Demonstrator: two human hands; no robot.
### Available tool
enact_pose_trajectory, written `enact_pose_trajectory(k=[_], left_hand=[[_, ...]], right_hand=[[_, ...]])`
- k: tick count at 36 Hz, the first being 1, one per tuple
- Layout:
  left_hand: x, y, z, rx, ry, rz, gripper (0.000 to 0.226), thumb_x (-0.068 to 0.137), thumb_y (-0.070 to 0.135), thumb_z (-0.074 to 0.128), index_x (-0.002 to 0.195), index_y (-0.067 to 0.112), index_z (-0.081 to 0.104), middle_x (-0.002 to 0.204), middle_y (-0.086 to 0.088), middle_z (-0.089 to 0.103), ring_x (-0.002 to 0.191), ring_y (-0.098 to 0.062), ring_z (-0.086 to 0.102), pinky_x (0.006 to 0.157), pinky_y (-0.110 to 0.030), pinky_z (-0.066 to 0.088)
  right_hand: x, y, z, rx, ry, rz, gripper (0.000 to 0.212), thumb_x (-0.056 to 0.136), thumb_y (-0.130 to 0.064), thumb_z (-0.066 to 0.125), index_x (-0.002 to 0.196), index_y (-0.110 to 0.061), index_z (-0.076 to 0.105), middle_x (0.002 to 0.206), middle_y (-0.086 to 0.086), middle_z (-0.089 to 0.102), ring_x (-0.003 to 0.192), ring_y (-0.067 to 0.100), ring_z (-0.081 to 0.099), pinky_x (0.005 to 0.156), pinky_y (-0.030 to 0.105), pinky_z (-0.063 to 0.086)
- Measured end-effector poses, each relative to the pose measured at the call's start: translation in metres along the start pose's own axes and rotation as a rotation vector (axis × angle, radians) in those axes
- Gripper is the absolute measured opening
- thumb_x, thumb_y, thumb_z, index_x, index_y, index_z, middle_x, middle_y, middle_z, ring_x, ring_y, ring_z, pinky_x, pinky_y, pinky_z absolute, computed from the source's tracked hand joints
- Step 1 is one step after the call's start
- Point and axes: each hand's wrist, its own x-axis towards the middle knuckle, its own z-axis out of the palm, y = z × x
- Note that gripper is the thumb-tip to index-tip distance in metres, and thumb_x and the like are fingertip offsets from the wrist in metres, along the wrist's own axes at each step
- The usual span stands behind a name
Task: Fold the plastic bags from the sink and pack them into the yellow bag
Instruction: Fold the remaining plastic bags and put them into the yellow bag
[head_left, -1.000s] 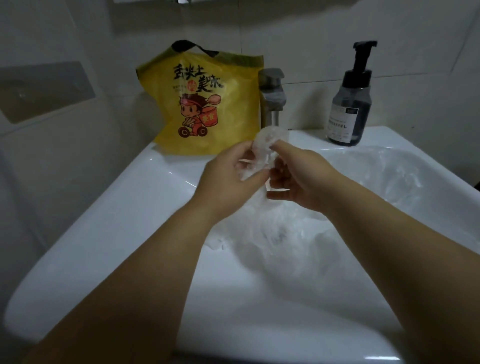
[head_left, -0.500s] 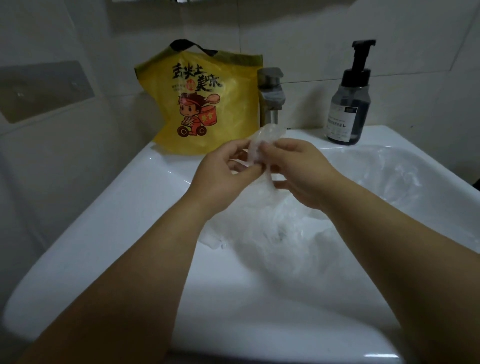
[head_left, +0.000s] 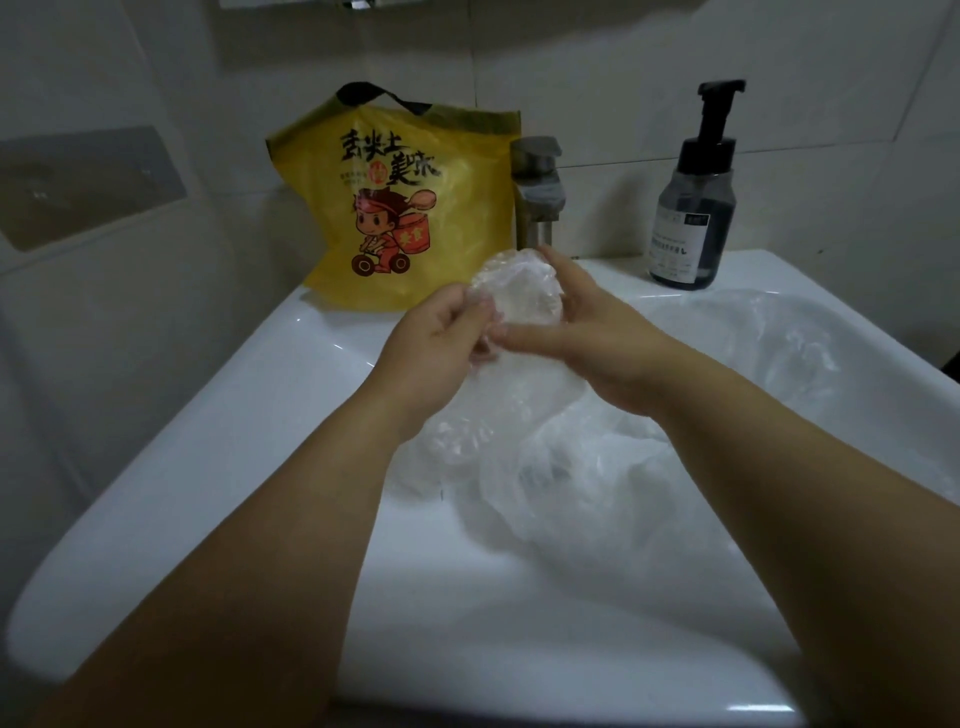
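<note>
Head view, looking forward and down over a white sink (head_left: 249, 405) set against a pale tiled wall (head_left: 675, 67).

(a) The sink fills the lower and middle field. Its flat rim serves as a counter along the back edge.

(b) Plastic bags (head_left: 639, 467), clear and crumpled, lie loose in the basin, spreading from the centre to the right wall. How many there are cannot be told.

(c) Yellow bag (head_left: 452, 208), printed with black characters and a cartoon figure on a scooter, stands upright on the back left of the rim and leans on the wall. A dark handle loop shows at its top edge.

(d) Both forearms enter from the bottom edge and meet above the basin, in front of the yellow bag.

(e) Pump bottle (head_left: 693, 208), dark and translucent with a black head, stands on the back right of the rim, well apart from the yellow bag.

(f) Faucet (head_left: 535, 187), brushed metal, rises between the yellow bag and the pump bottle.

(g) Right hand (head_left: 597, 338) clasps the folded bag (head_left: 514, 291) from the right, fingers over its top and thumb beneath.

(h) Left hand (head_left: 431, 348) pinches the folded bag's left edge with curled fingers.

(i) The folded bag, a compact clear wad, is held above the basin between both hands. Loose film trails from it down toward the heap.
</note>
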Motion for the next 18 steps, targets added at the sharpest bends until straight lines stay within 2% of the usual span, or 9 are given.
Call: enact_pose_trajectory(k=[3,5,6,8,10,11,13,16,18], left_hand=[[-0.002,0.007,-0.001,-0.088,0.042,-0.021,0.029,0.103,0.023,0.042,0.08,0.02,0.059,0.051,0.017,0.053,0.051,0.004,0.05,0.053,-0.012,0.042],[-0.002,0.012,-0.006,-0.202,0.044,-0.071,0.028,0.104,0.028,0.04,0.089,0.018,0.062,0.061,0.013,0.064,0.06,-0.001,0.061,0.056,-0.017,0.048],[0.0,0.012,-0.008,-0.252,0.027,-0.1,0.03,0.104,0.032,0.04,0.098,0.015,0.064,0.073,0.008,0.07,0.07,-0.006,0.068,0.061,-0.02,0.051],[0.0,0.015,-0.01,-0.29,-0.001,-0.143,0.038,0.103,0.038,0.04,0.114,0.011,0.064,0.09,-0.002,0.073,0.085,-0.015,0.071,0.071,-0.028,0.054],[-0.002,0.016,-0.01,-0.329,-0.037,-0.185,0.043,0.101,0.042,0.041,0.114,0.009,0.065,0.089,-0.005,0.073,0.084,-0.017,0.071,0.07,-0.028,0.055],[-0.003,0.017,-0.01,-0.363,-0.058,-0.205,0.043,0.1,0.042,0.042,0.109,0.009,0.067,0.086,-0.005,0.074,0.08,-0.016,0.072,0.066,-0.026,0.055],[-0.003,0.02,-0.011,-0.424,-0.037,-0.235,0.04,0.099,0.043,0.045,0.094,0.011,0.068,0.075,-0.003,0.073,0.069,-0.014,0.071,0.057,-0.021,0.054],[0.002,0.021,-0.017,-0.557,0.07,-0.299,0.031,0.095,0.041,0.055,0.086,0.014,0.067,0.065,0.0,0.07,0.059,-0.013,0.069,0.05,-0.021,0.053],[0.006,0.018,-0.024,-0.617,0.147,-0.33,0.022,0.092,0.034,0.062,0.084,0.015,0.067,0.067,0.0,0.071,0.061,-0.014,0.069,0.054,-0.023,0.055]], right_hand=[[0.002,0.004,0.0,-0.041,-0.065,0.101,0.143,0.039,-0.043,0.089,0.153,-0.035,0.003,0.14,0.0,0.05,0.119,0.023,0.056,0.101,0.046,0.047],[0.003,0.004,-0.002,-0.072,-0.121,0.144,0.143,0.038,-0.045,0.088,0.153,-0.035,0.004,0.134,0.0,0.055,0.116,0.023,0.058,0.101,0.048,0.046],[0.003,0.003,-0.003,-0.089,-0.145,0.148,0.138,0.041,-0.047,0.09,0.152,-0.033,0.011,0.132,-0.001,0.057,0.116,0.022,0.059,0.102,0.048,0.045],[0.0,0.002,-0.002,-0.078,-0.184,0.137,0.105,0.052,-0.046,0.088,0.142,-0.019,0.041,0.125,0.002,0.064,0.113,0.021,0.062,0.103,0.045,0.046],[-0.003,-0.001,0.001,-0.017,-0.172,0.104,0.05,0.071,-0.033,0.076,0.114,-0.01,0.065,0.111,0.009,0.071,0.103,0.023,0.067,0.099,0.041,0.049],[-0.004,-0.002,0.001,0.024,-0.151,0.093,0.033,0.078,-0.027,0.07,0.105,-0.007,0.068,0.107,0.011,0.072,0.099,0.025,0.069,0.096,0.04,0.051],[-0.006,-0.003,0.0,0.106,-0.123,0.078,0.023,0.085,-0.021,0.064,0.1,-0.004,0.067,0.101,0.013,0.072,0.094,0.026,0.07,0.091,0.038,0.054],[-0.005,-0.006,-0.002,0.244,-0.11,0.073,0.013,0.087,-0.016,0.061,0.094,-0.006,0.065,0.092,0.012,0.069,0.084,0.024,0.068,0.08,0.033,0.056],[-0.004,-0.006,-0.002,0.294,-0.096,0.076,0.02,0.08,-0.021,0.064,0.092,-0.005,0.064,0.092,0.014,0.065,0.08,0.025,0.063,0.074,0.032,0.055]])
